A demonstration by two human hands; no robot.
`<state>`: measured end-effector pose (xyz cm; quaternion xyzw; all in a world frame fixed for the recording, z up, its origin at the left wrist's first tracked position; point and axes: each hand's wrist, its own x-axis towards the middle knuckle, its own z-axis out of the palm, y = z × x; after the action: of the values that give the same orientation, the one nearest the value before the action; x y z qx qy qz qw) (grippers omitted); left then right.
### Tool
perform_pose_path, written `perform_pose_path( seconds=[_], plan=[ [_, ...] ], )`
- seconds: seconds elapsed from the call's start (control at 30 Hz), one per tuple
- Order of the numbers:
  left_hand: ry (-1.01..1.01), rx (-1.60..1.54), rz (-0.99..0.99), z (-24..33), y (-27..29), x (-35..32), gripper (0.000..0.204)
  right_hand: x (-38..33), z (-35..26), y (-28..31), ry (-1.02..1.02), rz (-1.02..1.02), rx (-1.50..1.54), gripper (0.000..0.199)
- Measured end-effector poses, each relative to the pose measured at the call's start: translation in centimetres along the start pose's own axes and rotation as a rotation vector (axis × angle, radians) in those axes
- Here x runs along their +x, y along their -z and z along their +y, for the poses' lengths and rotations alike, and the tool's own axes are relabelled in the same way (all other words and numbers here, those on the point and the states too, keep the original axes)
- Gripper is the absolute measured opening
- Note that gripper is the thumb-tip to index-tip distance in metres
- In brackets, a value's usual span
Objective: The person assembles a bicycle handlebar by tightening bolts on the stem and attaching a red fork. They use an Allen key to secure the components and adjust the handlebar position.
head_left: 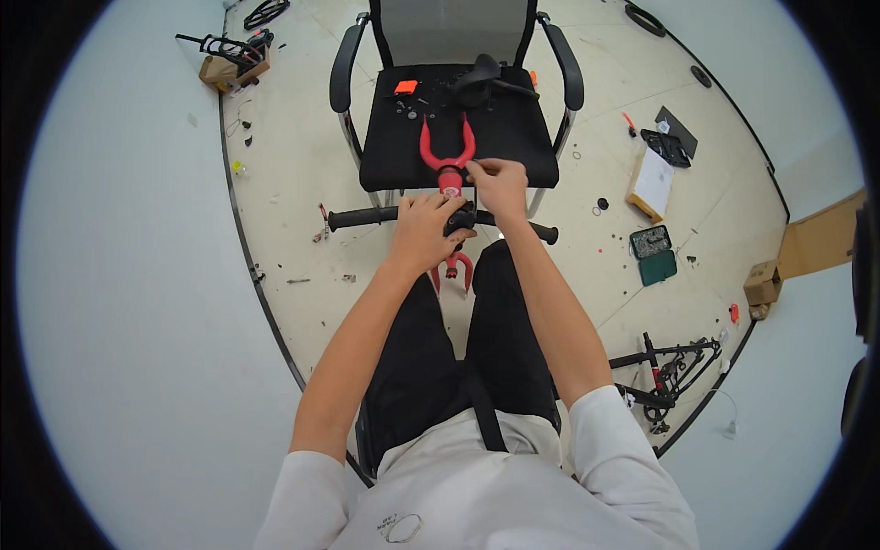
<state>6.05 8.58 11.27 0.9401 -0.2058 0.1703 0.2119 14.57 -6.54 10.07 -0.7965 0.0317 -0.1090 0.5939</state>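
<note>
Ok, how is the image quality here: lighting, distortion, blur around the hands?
Head view: even, soft light with faint shadows and no glare; strong fisheye bending at the rim, with black corners; left hand and right hand on the red fork look sharp, not motion-blurred.

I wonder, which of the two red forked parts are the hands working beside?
The larger red U-shaped fork lying on the black chair seat; the right hand touches its stem, while the smaller red fork hangs below the left hand.
</note>
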Motion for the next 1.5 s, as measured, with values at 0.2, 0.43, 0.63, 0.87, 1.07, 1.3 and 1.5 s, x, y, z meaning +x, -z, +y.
perform_pose_path(
  seconds=[0.2,0.43,0.63,0.87,1.07,1.3,1.5],
  plan=[
    [-0.029,0.015,-0.031,-1.0,0.1,-0.4,0.045,-1.7,-3.5,-2.3,0.4,-0.322,-0.263,0.019],
    [0.005,-0.02,-0.178,-3.5,2.2,-0.8,0.051,-2.1,-4.4,-1.7,0.496,-0.418,-0.282,0.019],
    [-0.052,0.263,-0.109,-3.2,3.1,-0.4,0.046,-2.5,-5.1,-1.6,0.546,-0.496,-0.346,0.016],
    [0.224,0.279,-0.391,-7.8,3.5,-0.9,0.036,-9.7,-5.3,1.1,0.831,-0.605,-0.411,0.017],
    [0.227,0.258,-0.323,-7.0,3.5,-1.0,0.041,-14.1,-3.7,9.0,0.621,-0.425,-0.207,0.023],
    [0.081,0.09,-0.151,-4.9,4.6,-0.5,0.038,-11.3,-1.4,11.6,0.151,-0.271,-0.05,0.018],
    [-0.23,-0.31,-0.119,-0.4,3.7,2.2,0.025,-9.2,-3.6,9.8,0.149,-0.494,-0.353,0.021]
  ],
)
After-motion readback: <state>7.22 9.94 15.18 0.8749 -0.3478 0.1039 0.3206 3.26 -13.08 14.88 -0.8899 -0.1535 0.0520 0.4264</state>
